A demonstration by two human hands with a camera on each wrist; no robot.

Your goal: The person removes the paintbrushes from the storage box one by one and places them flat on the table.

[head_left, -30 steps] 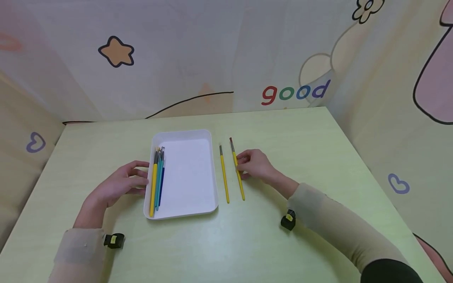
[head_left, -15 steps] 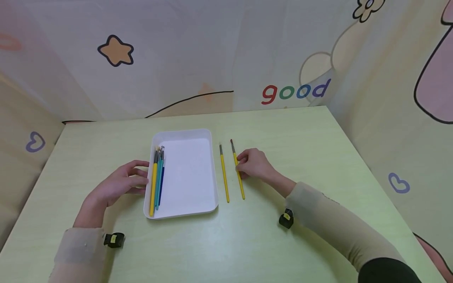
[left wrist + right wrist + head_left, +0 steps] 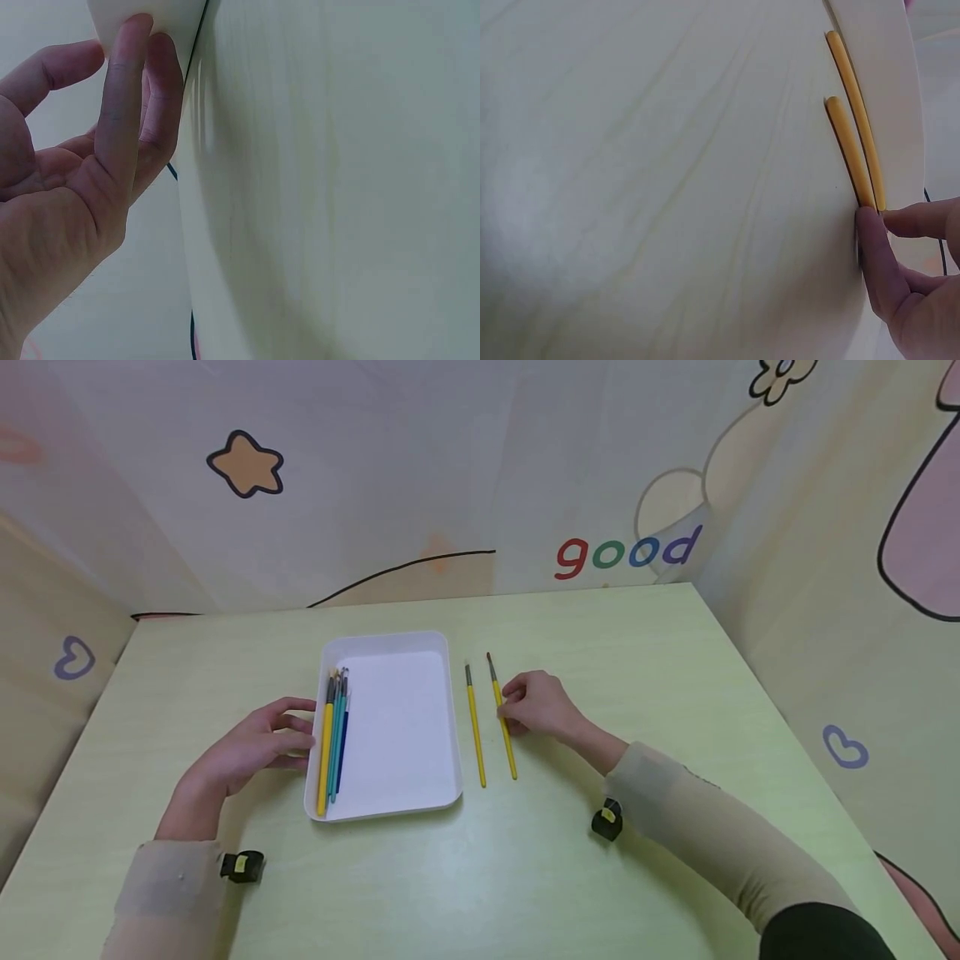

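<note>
My right hand (image 3: pixel 542 703) pinches a yellow-handled paintbrush (image 3: pixel 509 752) with a dark reddish-brown tip, to the right of the white tray (image 3: pixel 405 727). In the right wrist view, the thumb and a fingertip sit on either side of the yellow handle (image 3: pixel 849 150), and part of it is hidden by the fingers. A second yellow paintbrush (image 3: pixel 476 731) lies on the table between tray and hand. Fingertips of my left hand (image 3: pixel 258 739) rest against the tray's left outer wall; the left wrist view has them on the white side (image 3: pixel 169 19), fingers loosely extended.
Along the tray's left inner edge lie several paintbrushes: a yellow one (image 3: pixel 326 752), teal ones (image 3: pixel 334 752) and a dark blue one (image 3: pixel 342 752). The pale wooden table (image 3: pixel 465 893) ends at a printed cloth backdrop (image 3: pixel 390 477).
The right hand's fingers have drawn in a little on the paintbrush handle, and the brush has shifted very slightly. The left hand and the tray have stayed where they were.
</note>
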